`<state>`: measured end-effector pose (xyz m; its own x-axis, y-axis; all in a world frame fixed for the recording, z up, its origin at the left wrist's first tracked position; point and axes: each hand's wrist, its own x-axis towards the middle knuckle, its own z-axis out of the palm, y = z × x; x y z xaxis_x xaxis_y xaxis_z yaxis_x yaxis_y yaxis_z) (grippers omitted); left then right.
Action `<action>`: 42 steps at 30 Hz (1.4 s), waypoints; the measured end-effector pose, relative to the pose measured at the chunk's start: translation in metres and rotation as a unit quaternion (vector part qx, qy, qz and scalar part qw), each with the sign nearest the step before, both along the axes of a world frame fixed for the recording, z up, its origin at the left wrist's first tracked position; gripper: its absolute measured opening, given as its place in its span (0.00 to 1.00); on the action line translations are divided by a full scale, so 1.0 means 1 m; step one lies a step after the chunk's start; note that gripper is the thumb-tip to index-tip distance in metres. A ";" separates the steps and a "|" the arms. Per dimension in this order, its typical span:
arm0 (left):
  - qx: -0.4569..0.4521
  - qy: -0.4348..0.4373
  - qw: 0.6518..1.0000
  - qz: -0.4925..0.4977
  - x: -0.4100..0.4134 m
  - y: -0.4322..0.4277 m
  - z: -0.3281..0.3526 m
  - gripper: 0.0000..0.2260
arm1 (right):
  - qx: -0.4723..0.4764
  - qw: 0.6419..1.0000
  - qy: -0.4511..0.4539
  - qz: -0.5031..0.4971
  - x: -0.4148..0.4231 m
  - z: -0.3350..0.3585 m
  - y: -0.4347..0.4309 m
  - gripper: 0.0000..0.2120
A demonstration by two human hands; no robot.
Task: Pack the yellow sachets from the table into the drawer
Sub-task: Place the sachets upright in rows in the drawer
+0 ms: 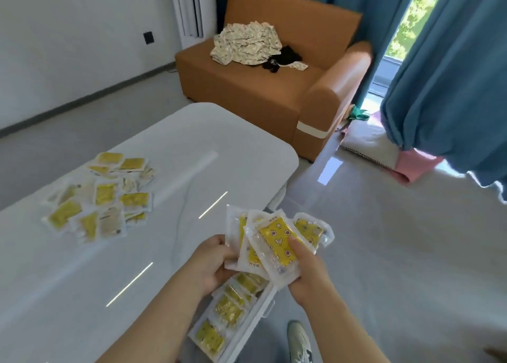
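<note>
A fanned bunch of yellow sachets (pixel 277 242) is held between both hands, well above the tabletop's near right edge. The left hand (pixel 211 264) curls its fingers round the bunch's left edge, gripping it from the side. The right hand (pixel 307 269) supports the bunch from below and to the right, and its thumb (pixel 299 246) lies flat on the topmost sachet, pinning it against the ones beneath.

Directly under the fingers of both hands sits the open drawer (pixel 256 318), pulled out from the table's side. Packed sachets (pixel 227 307) lie overlapping in it, in a row that runs from below the left hand's knuckles toward the person.

Well to the left of the left hand's fingers, a loose pile of sachets (pixel 101 198) lies spread on the white table (pixel 164 143), some face up, some showing pale backs.

Below the right wrist, a shoe (pixel 299 340) stands on the grey floor. Far beyond the fingertips stands an orange armchair (pixel 260 93) with a patterned cloth (pixel 247 44) heaped on its seat, and blue curtains (pixel 452 74) hang to its right.
</note>
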<state>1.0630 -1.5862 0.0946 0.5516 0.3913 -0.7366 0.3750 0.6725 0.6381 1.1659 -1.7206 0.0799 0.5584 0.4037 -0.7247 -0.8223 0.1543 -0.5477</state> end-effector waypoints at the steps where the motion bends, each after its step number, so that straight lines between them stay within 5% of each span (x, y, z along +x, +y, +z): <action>1: -0.003 0.009 1.000 0.014 0.002 0.001 -0.006 0.10 | -0.006 1.000 0.000 0.024 0.010 -0.006 0.007 0.18; 13: -0.012 0.060 0.975 0.213 0.010 -0.032 -0.074 0.24 | -0.046 0.933 -0.066 0.352 0.072 -0.082 0.045 0.15; 17: -0.059 0.012 0.956 0.286 -0.003 -0.042 -0.090 0.20 | -0.050 0.905 -0.046 0.420 0.057 -0.115 0.044 0.13; 21: -0.052 0.100 0.930 0.350 -0.031 -0.051 -0.145 0.12 | -0.079 0.877 -0.025 0.474 0.037 -0.163 0.043 0.12; 27: -0.040 0.190 0.915 0.354 -0.073 -0.066 -0.251 0.13 | -0.096 0.838 -0.031 0.536 0.006 -0.262 0.049 0.12; 34: 0.084 0.268 0.897 0.342 -0.109 -0.062 -0.361 0.10 | -0.061 0.784 -0.063 0.614 -0.023 -0.373 0.071 0.10; 42: 0.237 0.399 0.877 0.125 -0.146 -0.040 -0.428 0.11 | 0.017 0.707 -0.178 0.684 -0.058 -0.426 0.112 0.08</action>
<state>0.9166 -1.6264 -0.3339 -0.2119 0.7933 -0.5707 0.7074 0.5274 0.4705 1.1078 -1.6085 -0.3457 -0.2277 0.7564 -0.6132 -0.0254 -0.6342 -0.7728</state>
